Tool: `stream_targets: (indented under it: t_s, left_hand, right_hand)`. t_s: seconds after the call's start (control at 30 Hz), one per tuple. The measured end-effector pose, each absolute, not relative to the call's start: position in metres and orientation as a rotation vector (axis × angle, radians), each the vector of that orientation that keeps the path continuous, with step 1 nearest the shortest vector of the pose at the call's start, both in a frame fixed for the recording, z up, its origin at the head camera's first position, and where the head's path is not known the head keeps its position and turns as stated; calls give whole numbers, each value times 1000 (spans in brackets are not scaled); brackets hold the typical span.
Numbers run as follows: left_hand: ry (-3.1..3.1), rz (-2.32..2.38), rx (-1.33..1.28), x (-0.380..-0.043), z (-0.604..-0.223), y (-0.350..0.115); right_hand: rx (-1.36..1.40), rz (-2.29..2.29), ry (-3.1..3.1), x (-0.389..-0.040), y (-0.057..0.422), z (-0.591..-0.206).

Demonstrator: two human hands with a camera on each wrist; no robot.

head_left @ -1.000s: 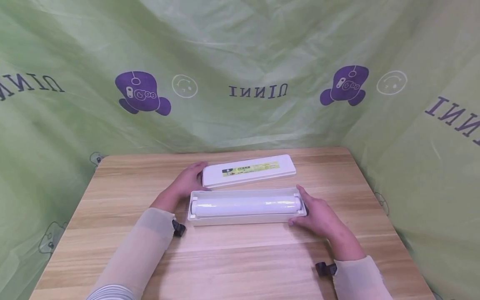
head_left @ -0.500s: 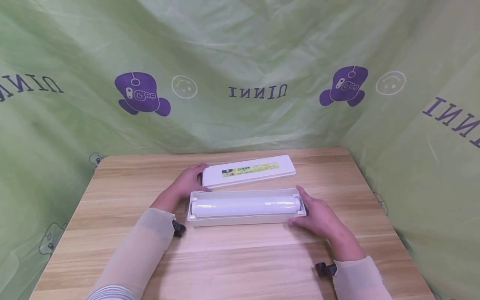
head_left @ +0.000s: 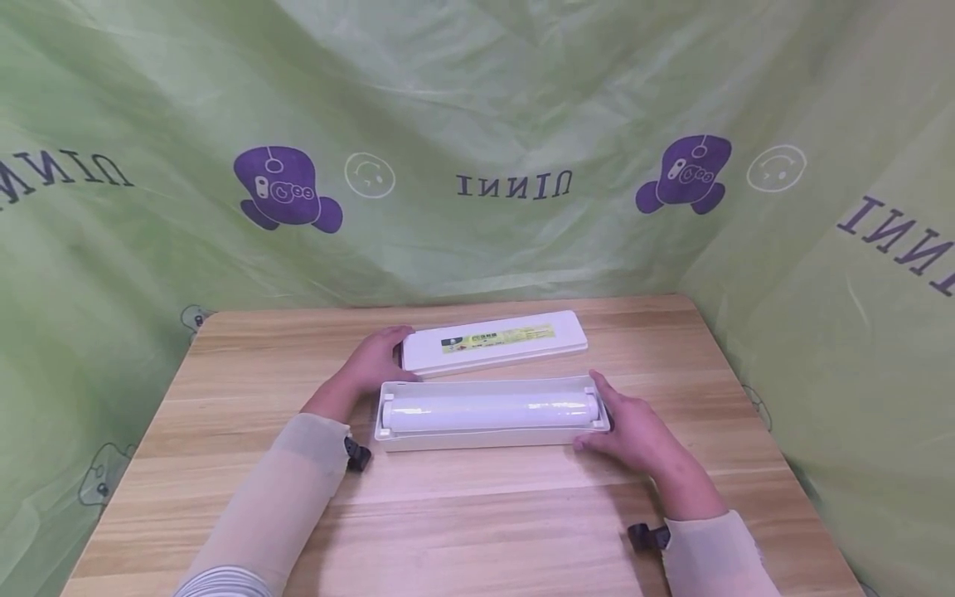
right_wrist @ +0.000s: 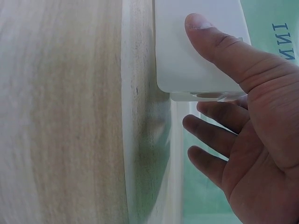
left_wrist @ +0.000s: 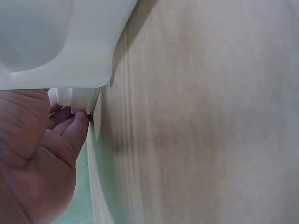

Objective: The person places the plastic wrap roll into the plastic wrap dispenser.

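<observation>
A long white box (head_left: pixel 477 442) lies open-topped on the table, a roll of cling film (head_left: pixel 488 412) inside it. Behind it sits the white lid (head_left: pixel 421 350), slightly angled, with a yellow-green label (head_left: pixel 498 338) facing up. My left hand (head_left: pixel 370 362) grips the lid's left end, fingers at the far corner and thumb at the near one. In the left wrist view the curled fingers (left_wrist: pixel 77 133) reach the lid beyond the box end. At the box's right end my right hand (head_left: pixel 634 427) holds on, thumb (right_wrist: pixel 205 37) against the front wall, index finger at the back; the other fingers spread free.
A wood-grain table (head_left: pixel 462 531) carries both pieces. Green printed cloth (head_left: pixel 477 232) hangs round its back and sides. Black camera mounts (head_left: pixel 358 454) are strapped at both wrists.
</observation>
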State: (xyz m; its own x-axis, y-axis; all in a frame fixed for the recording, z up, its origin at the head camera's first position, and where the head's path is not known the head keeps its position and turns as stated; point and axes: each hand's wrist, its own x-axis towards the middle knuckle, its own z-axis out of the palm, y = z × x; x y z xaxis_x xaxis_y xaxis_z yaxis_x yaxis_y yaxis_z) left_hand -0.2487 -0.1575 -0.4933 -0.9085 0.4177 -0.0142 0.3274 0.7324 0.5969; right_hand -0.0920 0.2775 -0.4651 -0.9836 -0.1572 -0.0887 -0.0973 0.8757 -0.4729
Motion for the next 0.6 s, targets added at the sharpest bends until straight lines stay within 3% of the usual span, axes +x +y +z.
stream_targets:
  t_s: [0.6]
  left_hand:
    - [2763, 1055, 524, -250, -493, -162]
  right_hand:
    - [-214, -753, 2922, -92, 280, -467]
